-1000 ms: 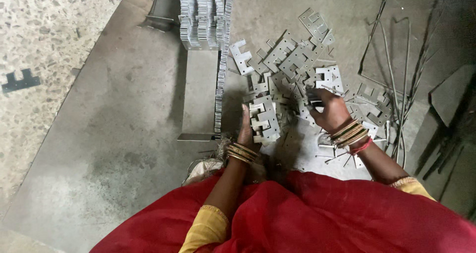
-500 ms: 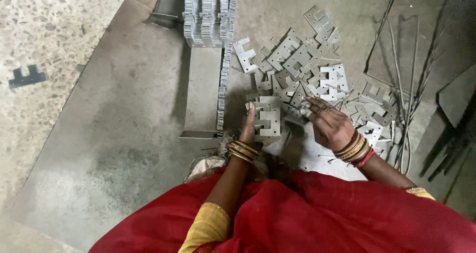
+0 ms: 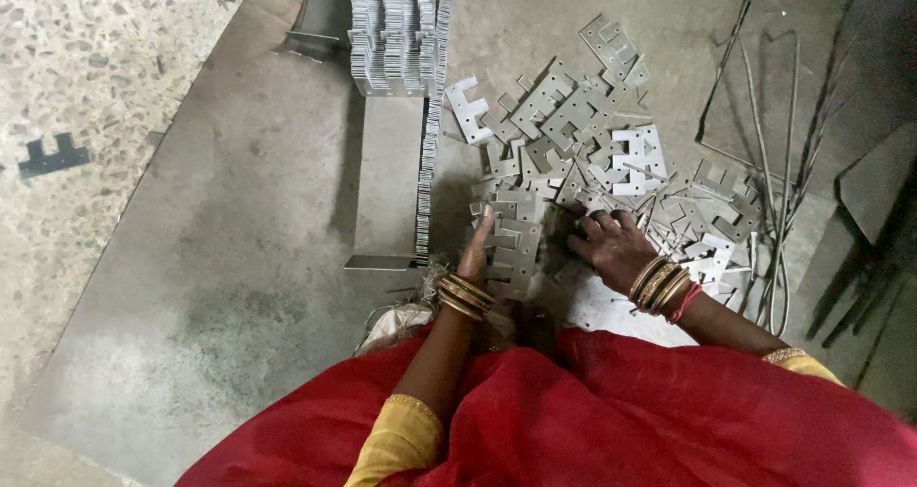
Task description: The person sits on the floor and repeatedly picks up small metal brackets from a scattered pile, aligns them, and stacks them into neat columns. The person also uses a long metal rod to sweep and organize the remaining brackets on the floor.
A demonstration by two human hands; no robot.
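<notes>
A heap of flat, E-shaped grey metal plates (image 3: pixel 583 134) lies spread on the floor in front of me. My left hand (image 3: pixel 476 251) stands on edge against the left side of a small gathered stack of these plates (image 3: pixel 516 243), fingers straight. My right hand (image 3: pixel 609 243) rests palm down on the plates just right of that stack, fingers curled onto them. Both wrists wear bangles. What lies under the right palm is hidden.
A long metal channel (image 3: pixel 387 181) runs away from me at the left of the heap, with a dense row of stacked plates (image 3: pixel 396 29) at its far end. Thin bent wire rods (image 3: pixel 778 162) lie to the right. A single dark plate (image 3: pixel 53 155) lies on the speckled floor at far left.
My right hand has drawn back from the heap toward me and lowered onto the plates beside the stack. The left hand stays against the stack's left side.
</notes>
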